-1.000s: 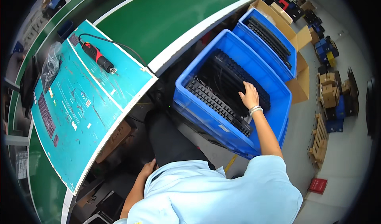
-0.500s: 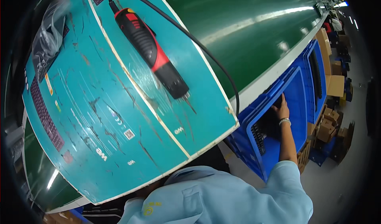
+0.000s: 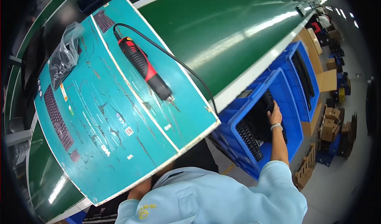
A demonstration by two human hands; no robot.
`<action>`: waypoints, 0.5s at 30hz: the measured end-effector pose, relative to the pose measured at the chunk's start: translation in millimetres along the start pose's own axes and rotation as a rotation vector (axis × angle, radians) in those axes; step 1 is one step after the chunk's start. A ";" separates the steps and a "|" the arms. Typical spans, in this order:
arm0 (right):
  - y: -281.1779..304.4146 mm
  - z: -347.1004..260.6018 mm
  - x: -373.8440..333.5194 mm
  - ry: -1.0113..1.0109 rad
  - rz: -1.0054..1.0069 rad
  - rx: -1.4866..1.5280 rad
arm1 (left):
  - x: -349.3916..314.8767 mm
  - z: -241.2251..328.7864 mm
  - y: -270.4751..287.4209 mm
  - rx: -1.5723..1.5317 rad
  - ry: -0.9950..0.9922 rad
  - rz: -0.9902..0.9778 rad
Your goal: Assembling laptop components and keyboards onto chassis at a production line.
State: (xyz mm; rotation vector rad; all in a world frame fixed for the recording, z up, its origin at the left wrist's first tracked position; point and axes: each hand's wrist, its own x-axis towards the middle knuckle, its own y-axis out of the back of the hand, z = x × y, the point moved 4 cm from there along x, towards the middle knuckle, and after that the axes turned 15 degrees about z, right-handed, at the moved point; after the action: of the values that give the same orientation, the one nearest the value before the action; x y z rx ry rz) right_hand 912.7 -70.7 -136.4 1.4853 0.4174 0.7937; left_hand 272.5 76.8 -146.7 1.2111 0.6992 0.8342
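My right hand (image 3: 274, 114) reaches into a blue plastic bin (image 3: 291, 126) at the right. Its fingers are closed round the edge of a black keyboard (image 3: 266, 101), which is tilted inside the bin. Another black keyboard (image 3: 249, 141) leans by the bin's left wall, its keys showing. At the lower middle, part of my left arm (image 3: 139, 189) shows beside the teal carton; the hand is hidden. On that teal carton (image 3: 115, 105) lies a black and red electric screwdriver (image 3: 143, 67) with a cable, its bit toward me.
A clear plastic bag with dark contents (image 3: 65, 57) lies at the carton's left. Behind runs a green work surface (image 3: 222, 29) with a pale edge. A second blue bin (image 3: 291, 65) holds a dark keyboard (image 3: 303, 81). Cardboard boxes (image 3: 329, 126) stand at the far right.
My view has shifted, so the carton and screwdriver appear smaller and further left. My right hand now shows closed on a keyboard inside the bin, and more of the bin's contents is visible.
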 end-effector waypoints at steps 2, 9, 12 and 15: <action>18.1 14.8 -12.2 -0.036 0.056 -0.015 | -27.6 -3.5 -59.6 0.050 -0.098 0.205; 139.9 47.3 -74.0 -0.146 0.457 0.195 | -47.4 -39.8 -190.0 -0.632 0.257 -0.136; 219.0 68.9 -123.5 -0.282 0.778 0.327 | -37.3 -25.2 -150.4 -0.570 0.188 -0.135; 294.3 75.6 -181.9 -0.278 1.047 0.466 | -41.2 5.8 -75.2 -0.573 0.088 -0.159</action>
State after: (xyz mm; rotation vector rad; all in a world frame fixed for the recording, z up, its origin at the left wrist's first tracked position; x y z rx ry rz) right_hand 777.4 -278.8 116.2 2.2408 -0.4859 1.3187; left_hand 268.6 28.5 -217.7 0.5994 0.5641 0.8792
